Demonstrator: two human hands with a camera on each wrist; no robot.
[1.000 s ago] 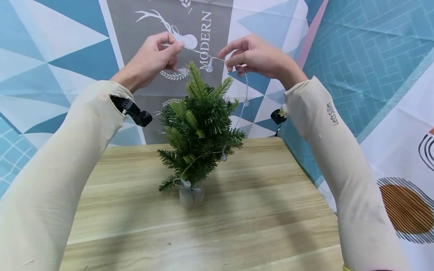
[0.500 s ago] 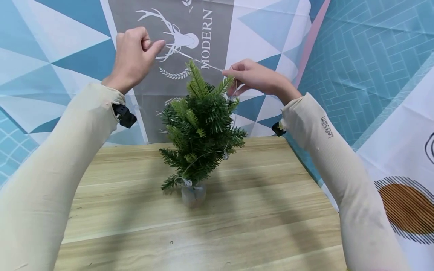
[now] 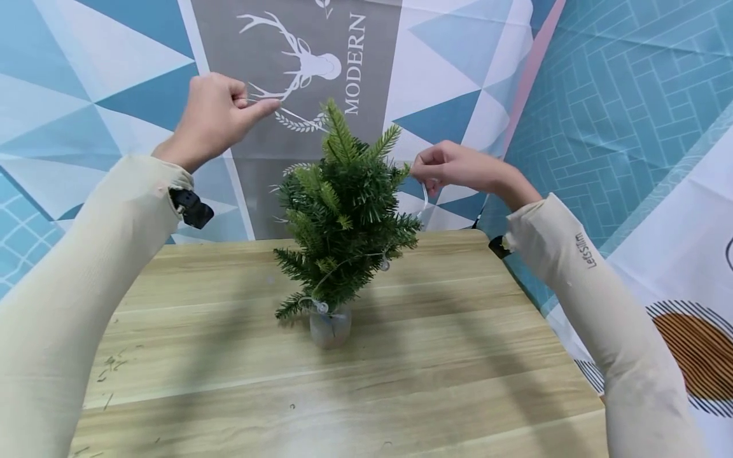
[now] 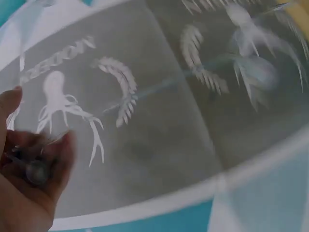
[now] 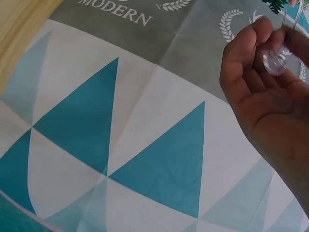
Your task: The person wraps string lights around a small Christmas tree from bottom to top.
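A small artificial Christmas tree (image 3: 349, 210) stands upright on the table in a pale round base (image 3: 330, 329). A clear-wired string of lights (image 3: 343, 262) crosses its lower front, with one bulb (image 3: 322, 307) near the base. Left of the treetop, my left hand (image 3: 214, 113) pinches the string, and a bulb (image 4: 36, 172) lies within its curled fingers in the left wrist view. Beside the tree's right side, my right hand (image 3: 460, 168) pinches another stretch; the right wrist view has a clear bulb (image 5: 275, 63) at its fingers. Branches hide the string between the hands.
The wooden table (image 3: 458, 356) extends around the tree, with small dark bits (image 3: 111, 364) scattered at its left. A patterned cloth (image 3: 446, 57) hangs close behind, and a blue cloth (image 3: 618, 127) hangs along the right. Black wrist cameras (image 3: 195, 208) stick out from the sleeves.
My right hand has come down and outward from above the treetop to the tree's right side. My left hand has moved left and lower. The string between them now passes behind the treetop.
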